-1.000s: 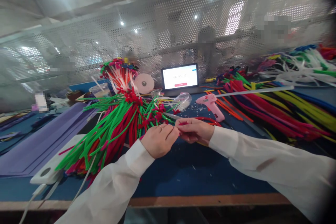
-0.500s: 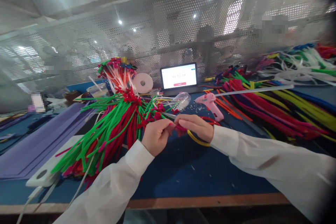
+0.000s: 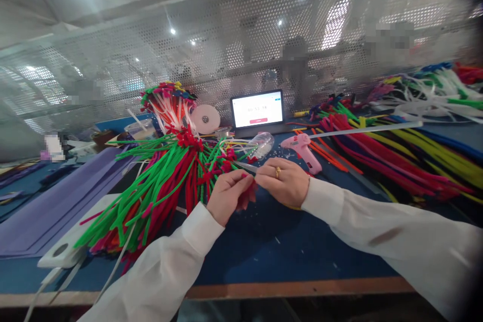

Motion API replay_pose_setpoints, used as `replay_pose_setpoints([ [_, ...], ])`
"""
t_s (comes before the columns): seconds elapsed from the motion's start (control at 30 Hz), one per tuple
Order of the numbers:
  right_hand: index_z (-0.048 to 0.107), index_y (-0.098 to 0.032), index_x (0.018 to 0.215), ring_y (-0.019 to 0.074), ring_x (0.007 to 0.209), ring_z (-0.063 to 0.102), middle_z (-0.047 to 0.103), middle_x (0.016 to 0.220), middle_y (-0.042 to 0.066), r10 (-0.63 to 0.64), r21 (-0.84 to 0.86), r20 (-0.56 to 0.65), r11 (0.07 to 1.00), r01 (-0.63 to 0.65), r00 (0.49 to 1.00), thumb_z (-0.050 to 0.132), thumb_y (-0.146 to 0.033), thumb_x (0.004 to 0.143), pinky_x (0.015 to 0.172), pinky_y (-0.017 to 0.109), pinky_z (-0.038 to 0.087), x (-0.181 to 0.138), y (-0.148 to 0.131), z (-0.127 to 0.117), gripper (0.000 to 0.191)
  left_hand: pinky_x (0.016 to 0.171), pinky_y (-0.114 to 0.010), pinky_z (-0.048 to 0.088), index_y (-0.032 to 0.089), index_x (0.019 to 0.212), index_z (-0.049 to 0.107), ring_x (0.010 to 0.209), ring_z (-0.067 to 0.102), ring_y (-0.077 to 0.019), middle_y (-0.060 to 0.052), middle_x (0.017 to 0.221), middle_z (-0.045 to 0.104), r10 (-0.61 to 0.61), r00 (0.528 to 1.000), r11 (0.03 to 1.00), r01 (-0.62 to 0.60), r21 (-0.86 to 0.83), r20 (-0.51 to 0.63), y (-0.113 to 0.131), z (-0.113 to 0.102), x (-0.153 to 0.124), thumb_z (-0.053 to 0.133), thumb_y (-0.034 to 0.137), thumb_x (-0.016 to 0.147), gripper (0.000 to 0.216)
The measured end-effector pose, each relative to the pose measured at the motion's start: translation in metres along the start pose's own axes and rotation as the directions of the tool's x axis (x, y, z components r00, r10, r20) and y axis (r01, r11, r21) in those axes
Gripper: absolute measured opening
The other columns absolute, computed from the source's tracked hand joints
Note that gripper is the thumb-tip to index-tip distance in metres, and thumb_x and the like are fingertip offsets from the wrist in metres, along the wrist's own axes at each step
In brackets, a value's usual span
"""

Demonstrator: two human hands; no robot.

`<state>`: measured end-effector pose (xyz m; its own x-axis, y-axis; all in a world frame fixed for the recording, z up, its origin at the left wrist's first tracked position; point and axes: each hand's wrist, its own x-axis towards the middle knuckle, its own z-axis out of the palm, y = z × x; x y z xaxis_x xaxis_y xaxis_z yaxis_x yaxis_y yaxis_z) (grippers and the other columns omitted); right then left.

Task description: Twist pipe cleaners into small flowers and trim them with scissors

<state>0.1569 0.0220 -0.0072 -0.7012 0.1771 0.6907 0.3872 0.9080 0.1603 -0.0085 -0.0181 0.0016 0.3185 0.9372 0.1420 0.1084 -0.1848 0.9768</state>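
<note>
My left hand (image 3: 229,193) is closed in a pinch over the blue table. Beneath its fingertips shows a small pinkish-red pipe cleaner piece (image 3: 247,195), partly hidden and blurred. My right hand (image 3: 284,181), with a ring on one finger, is closed too, its curled fingertips meeting the left ones. What the right fingers grip is hidden. A pointed metal blade (image 3: 246,166) sticks out beyond the right knuckles; I cannot tell whether it is held or lies on the table. Left of my hands spreads a bundle of green and red pipe cleaners (image 3: 151,188).
A pink glue gun (image 3: 305,152) lies behind my right hand, near a tipped clear plastic cup (image 3: 261,145). Loose pipe cleaners (image 3: 396,161) cover the right side. A tablet (image 3: 257,110) stands at the back beside a white spool (image 3: 206,119). A white power strip (image 3: 75,239) lies front left.
My right hand has turned from flat, outstretched fingers to curled ones, and covers the red and yellow loops seen around it before. The pinkish-red piece now sits lower, beneath my left fingertips.
</note>
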Motion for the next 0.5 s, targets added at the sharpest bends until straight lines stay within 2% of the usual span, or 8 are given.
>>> replay_pose_setpoints([
  [0.07,0.053,-0.018,0.076,0.0142,0.069,0.047,0.057,0.075,0.006,0.059,0.087,0.019,0.994,-0.06,0.998,0.034,-0.016,0.082,0.068,0.029,0.037,0.0,0.0,0.002,0.02,0.035,-0.018,0.029,0.015,0.067,0.05,0.036,0.042,-0.0063,0.001,0.052,0.051,0.148,0.988,0.961,-0.137,0.24,-0.031,0.002,-0.004,-0.001,0.043,0.036,0.078,0.024],
  [0.17,0.05,-0.017,0.081,0.0143,0.07,0.048,0.055,0.074,0.005,0.259,0.405,0.109,0.87,-0.281,0.96,0.037,-0.026,0.082,0.068,0.029,0.038,0.003,-0.001,0.005,0.016,0.05,-0.021,0.039,0.017,0.07,0.055,0.051,0.051,-0.0101,-0.002,0.059,0.055,0.386,0.922,0.729,-0.321,0.605,0.025,0.002,-0.011,-0.003,0.043,0.029,0.078,0.019],
  [0.23,0.047,-0.016,0.077,0.0133,0.066,0.05,0.053,0.069,0.003,0.355,0.663,0.279,0.601,-0.446,0.893,0.034,-0.033,0.083,0.062,0.027,0.04,0.005,-0.002,0.007,0.022,0.058,-0.023,0.04,0.018,0.072,0.058,0.061,0.054,-0.0126,-0.004,0.066,0.058,0.494,0.861,0.558,-0.421,0.716,0.121,0.0,-0.014,-0.004,0.044,0.027,0.077,0.018],
  [0.3,0.042,-0.016,0.071,0.0111,0.057,0.049,0.048,0.061,0.001,0.316,0.795,0.437,0.303,-0.526,0.842,0.033,-0.036,0.083,0.054,0.024,0.039,0.005,-0.004,0.01,0.025,0.06,-0.023,0.041,0.018,0.069,0.059,0.065,0.055,-0.0136,-0.006,0.066,0.058,0.537,0.823,0.481,-0.481,0.733,0.188,-0.002,-0.017,-0.005,0.045,0.028,0.076,0.019],
  [0.37,0.038,-0.016,0.07,0.0093,0.05,0.046,0.044,0.057,-0.002,0.273,0.823,0.482,0.186,-0.537,0.832,0.036,-0.038,0.082,0.048,0.022,0.037,0.004,-0.004,0.013,0.025,0.058,-0.022,0.041,0.018,0.065,0.059,0.064,0.054,-0.0136,-0.006,0.063,0.057,0.539,0.824,0.499,-0.481,0.721,0.176,-0.004,-0.017,-0.006,0.047,0.031,0.075,0.021],
  [0.4,0.038,-0.017,0.071,0.0086,0.049,0.044,0.043,0.056,-0.003,0.289,0.819,0.46,0.227,-0.527,0.84,0.037,-0.037,0.082,0.047,0.021,0.036,0.003,-0.005,0.014,0.023,0.057,-0.022,0.041,0.018,0.063,0.059,0.062,0.054,-0.0132,-0.005,0.062,0.057,0.519,0.842,0.541,-0.454,0.708,0.144,-0.004,-0.017,-0.006,0.047,0.033,0.075,0.022],
  [0.43,0.039,-0.017,0.073,0.0084,0.049,0.042,0.043,0.057,-0.003,0.314,0.795,0.412,0.335,-0.506,0.855,0.036,-0.036,0.082,0.047,0.021,0.036,0.003,-0.005,0.014,0.021,0.054,-0.022,0.041,0.017,0.062,0.058,0.058,0.053,-0.0123,-0.005,0.059,0.056,0.473,0.875,0.614,-0.409,0.675,0.1,-0.004,-0.016,-0.005,0.046,0.034,0.075,0.025],
  [0.5,0.042,-0.017,0.075,0.0096,0.055,0.043,0.046,0.061,-0.001,0.33,0.624,0.253,0.663,-0.414,0.91,0.036,-0.029,0.083,0.052,0.022,0.036,0.001,-0.005,0.011,0.016,0.043,-0.02,0.037,0.016,0.062,0.057,0.045,0.049,-0.0098,-0.003,0.053,0.054,0.274,0.961,0.824,-0.249,0.509,0.027,-0.005,-0.015,-0.003,0.043,0.038,0.077,0.03],
])
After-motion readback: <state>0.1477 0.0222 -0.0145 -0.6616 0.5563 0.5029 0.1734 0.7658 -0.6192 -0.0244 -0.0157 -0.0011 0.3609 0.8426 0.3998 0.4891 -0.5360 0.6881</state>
